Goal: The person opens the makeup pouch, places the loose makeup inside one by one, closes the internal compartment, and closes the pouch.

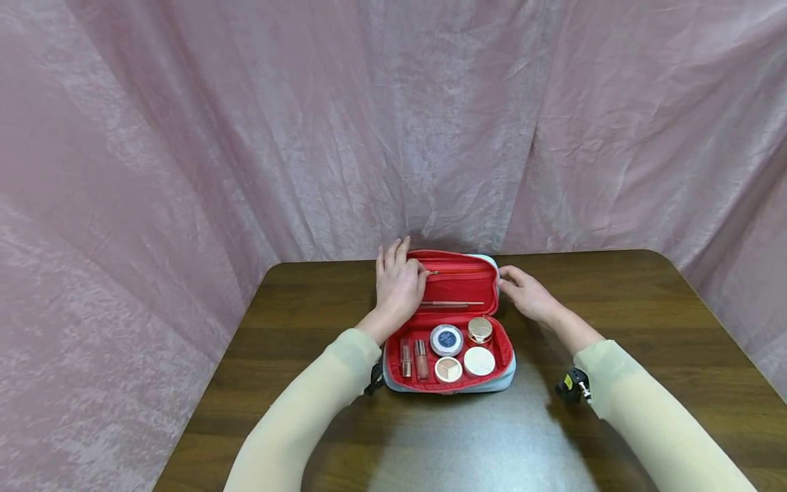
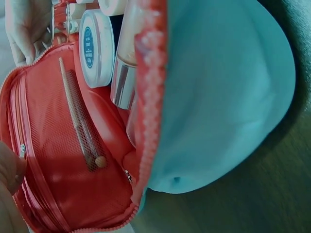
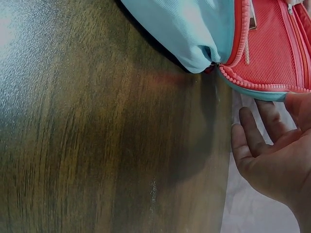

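Note:
A light-blue makeup bag point(image 1: 509, 377) with a red lining lies unzipped on the table, its lid point(image 1: 458, 287) raised at the back. At the lid's inner pocket, my left hand point(image 1: 396, 283) pinches the small metal zipper pull point(image 2: 22, 150), thumb and index together. My right hand point(image 1: 530, 295) grips the lid's right edge, thumb at the rim and index finger behind it; its other fingers are loosely bent. In the lower half lie two lip gloss tubes point(image 1: 421, 360), a blue-labelled round powder case point(image 1: 446, 340), a gold-lidded jar point(image 1: 479, 329), a white round case point(image 1: 479, 361) and a three-colour concealer pot point(image 1: 448, 370).
A thin brush point(image 2: 77, 116) sits in the lid's mesh pocket. The bag stands near the back edge of a dark wooden table point(image 1: 295, 355). Behind the table hangs a pink velvet curtain point(image 1: 430, 137).

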Demonstrator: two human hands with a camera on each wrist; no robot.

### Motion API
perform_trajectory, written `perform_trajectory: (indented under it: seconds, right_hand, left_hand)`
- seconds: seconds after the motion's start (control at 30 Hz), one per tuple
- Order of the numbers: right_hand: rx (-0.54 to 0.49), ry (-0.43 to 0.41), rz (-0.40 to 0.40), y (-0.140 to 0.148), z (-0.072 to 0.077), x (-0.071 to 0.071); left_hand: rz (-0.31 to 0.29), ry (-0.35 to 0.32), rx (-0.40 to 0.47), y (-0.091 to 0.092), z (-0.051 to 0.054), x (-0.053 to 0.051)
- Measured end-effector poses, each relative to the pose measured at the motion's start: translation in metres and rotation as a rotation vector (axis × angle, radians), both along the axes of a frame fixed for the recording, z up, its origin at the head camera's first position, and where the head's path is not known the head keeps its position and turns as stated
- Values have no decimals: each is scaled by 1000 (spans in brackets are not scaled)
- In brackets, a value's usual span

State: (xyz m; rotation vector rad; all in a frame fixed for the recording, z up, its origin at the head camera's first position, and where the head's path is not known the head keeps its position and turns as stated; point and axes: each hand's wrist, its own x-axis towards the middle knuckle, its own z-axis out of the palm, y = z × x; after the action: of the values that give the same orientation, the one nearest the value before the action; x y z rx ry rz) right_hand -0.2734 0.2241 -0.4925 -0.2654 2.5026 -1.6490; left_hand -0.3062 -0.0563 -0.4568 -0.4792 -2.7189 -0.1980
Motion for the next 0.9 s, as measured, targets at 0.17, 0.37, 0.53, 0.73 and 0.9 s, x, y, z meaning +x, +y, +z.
perform_trajectory:
  seconds: [0.17, 0.37, 0.53, 0.73, 0.9]
  right_hand:
    - [-9, -12, -2, 2, -2, -2]
    - [0, -17, -3, 3, -3, -1]
    - [0, -9, -4, 1, -2, 0]
    - [-16, -26, -7, 2, -2, -1]
    - [-8, -30, -8, 3, -1, 0]
  left_hand:
    - [7, -12, 20, -6, -1, 0]
    - [1, 7, 44, -12, -2, -2]
    - [-1, 29, 56, -18, -3, -2]
    - [3, 39, 71, -23, -4, -3]
    - [10, 35, 71, -28, -5, -5]
